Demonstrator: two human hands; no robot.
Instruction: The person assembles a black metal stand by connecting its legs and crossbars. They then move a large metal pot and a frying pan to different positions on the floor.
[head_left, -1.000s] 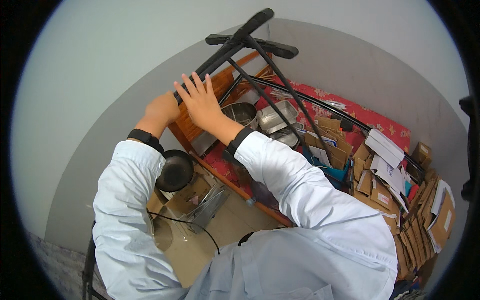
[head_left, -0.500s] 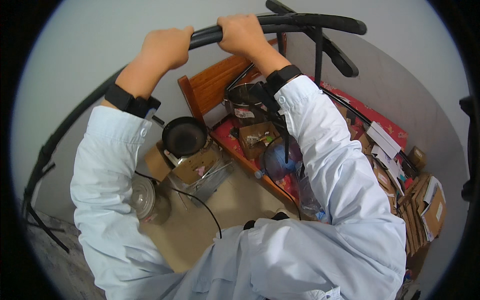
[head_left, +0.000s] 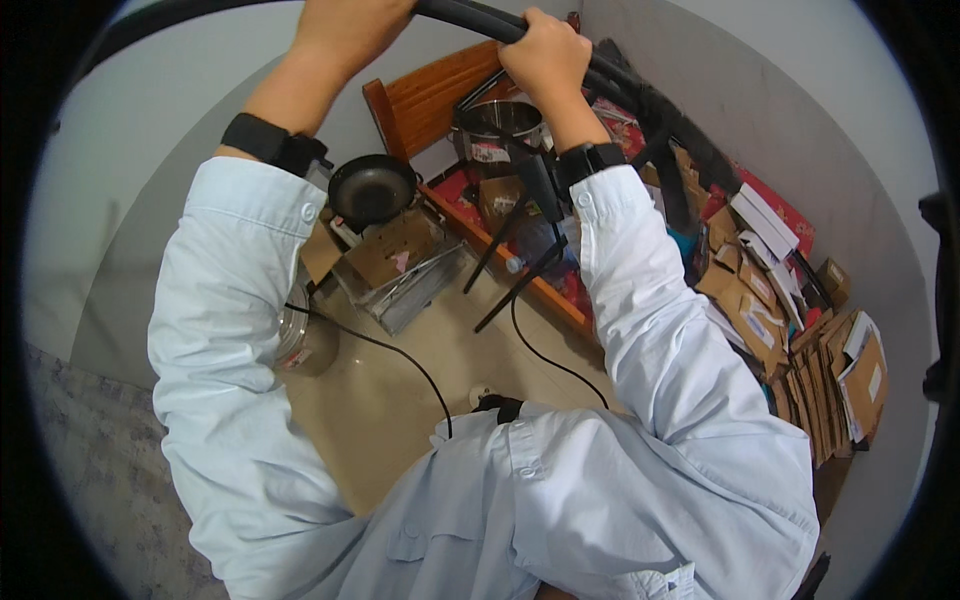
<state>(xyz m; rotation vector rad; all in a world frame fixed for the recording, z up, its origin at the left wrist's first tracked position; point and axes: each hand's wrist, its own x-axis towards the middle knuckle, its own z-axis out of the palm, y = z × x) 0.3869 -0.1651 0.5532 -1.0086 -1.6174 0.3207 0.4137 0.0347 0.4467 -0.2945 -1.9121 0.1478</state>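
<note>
A long black tubular frame (head_left: 470, 17) crosses the top of the view, raised in front of me. My left hand (head_left: 355, 30) is closed around its tube; the upper part of this hand is cut off by the picture's edge. Farther right, my right hand (head_left: 548, 58) grips the same frame, fingers wrapped over the bar. Beyond that hand the frame slopes down to the right, with dark crosspieces (head_left: 685, 150) partly blurred. Thin black rods (head_left: 515, 285) hang below my right wrist; whether they belong to the frame I cannot tell.
A wooden bed frame (head_left: 440, 95) stands ahead, holding a steel pot (head_left: 510, 120) and flattened cardboard (head_left: 750, 310). Left of it, a black frying pan (head_left: 372, 190) rests above an open cardboard box (head_left: 390, 250). A transparent container (head_left: 292, 335) sits on the floor. Black cables (head_left: 400, 350) hang before me.
The frame has tilted and swung: its right end has dropped toward the bed and its left end has risen. My left hand has moved up, my right hand right and slightly down.
</note>
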